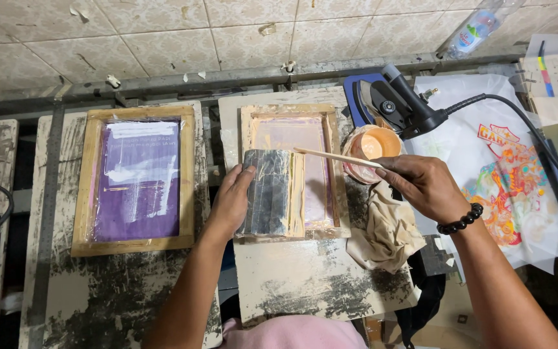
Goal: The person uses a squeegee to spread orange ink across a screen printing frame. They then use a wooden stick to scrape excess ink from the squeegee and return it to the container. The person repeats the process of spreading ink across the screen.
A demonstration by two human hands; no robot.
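My left hand [230,200] grips the left edge of a dark taped squeegee block [267,192] that lies inside a wooden screen-printing frame [331,136]. The frame's mesh is smeared with peach-coloured ink. My right hand [421,184], with a black bead bracelet at the wrist, pinches a thin wooden stick [337,157]. The stick reaches left over the frame, its tip above the squeegee. Just behind the stick stands a small tub of peach ink [372,147].
A second wooden frame with purple mesh [138,181] lies on the left board. A crumpled beige rag [385,232] sits beside the frame. A black heat gun [408,103] with cable, a printed white sheet [508,187] and a plastic bottle [476,29] are at right.
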